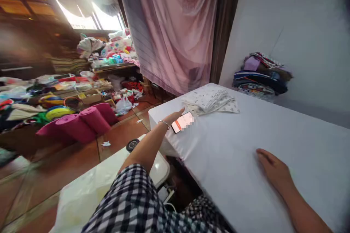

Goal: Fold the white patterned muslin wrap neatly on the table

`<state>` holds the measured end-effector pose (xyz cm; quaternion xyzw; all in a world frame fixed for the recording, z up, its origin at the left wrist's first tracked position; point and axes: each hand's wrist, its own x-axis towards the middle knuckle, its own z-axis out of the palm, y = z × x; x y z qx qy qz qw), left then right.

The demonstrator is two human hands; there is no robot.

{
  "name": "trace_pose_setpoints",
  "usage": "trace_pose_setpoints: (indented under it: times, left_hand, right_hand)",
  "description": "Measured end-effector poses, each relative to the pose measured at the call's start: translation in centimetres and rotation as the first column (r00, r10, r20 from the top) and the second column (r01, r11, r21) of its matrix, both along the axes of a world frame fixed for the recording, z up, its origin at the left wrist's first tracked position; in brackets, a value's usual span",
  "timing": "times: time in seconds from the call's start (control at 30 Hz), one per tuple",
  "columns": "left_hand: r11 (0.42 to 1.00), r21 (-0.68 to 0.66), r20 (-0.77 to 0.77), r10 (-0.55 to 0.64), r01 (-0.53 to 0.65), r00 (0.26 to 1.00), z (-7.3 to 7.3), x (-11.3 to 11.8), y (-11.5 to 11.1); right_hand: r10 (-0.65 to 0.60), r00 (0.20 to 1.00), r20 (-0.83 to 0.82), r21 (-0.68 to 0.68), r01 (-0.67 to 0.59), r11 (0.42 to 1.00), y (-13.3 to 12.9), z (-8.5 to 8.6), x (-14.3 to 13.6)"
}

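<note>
At the near left corner of the white-covered table (224,145), my left hand (175,115) is closed on a smartphone (181,123). Its lit screen faces up, with an orange patch and a blurred part; most of the fingers are hidden behind it. Just beyond the phone lies a folded stack of white fabric (209,100) with a small dark print. My right hand (275,169) rests on the tabletop to the right, fingers curled together, with nothing visible in it.
A smaller white table (90,174) with a round black object (132,145) stands at left. Pink rolls (94,120) and heaped goods crowd the floor beyond. A pink curtain (180,25) hangs behind the table. Folded cloths (261,76) are piled by the wall.
</note>
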<state>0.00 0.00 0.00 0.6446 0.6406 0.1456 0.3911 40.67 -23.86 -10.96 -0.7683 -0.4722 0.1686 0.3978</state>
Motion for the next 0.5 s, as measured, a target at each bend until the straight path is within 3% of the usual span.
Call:
trace_pose_setpoints:
  times: [0.23, 0.5]
  left_hand:
    - [0.999, 0.024, -0.046, 0.046, -0.045, 0.998, -0.2, 0.3, -0.1]
    - [0.992, 0.099, -0.070, 0.084, -0.077, 0.994, -1.3, 0.2, 0.7]
  right_hand:
    - [0.015, 1.000, 0.012, 0.053, -0.016, 0.998, -0.1, 0.4, -0.7]
    - [0.005, 1.000, 0.018, 0.020, -0.005, 1.000, -0.3, 0.8, -0.9]
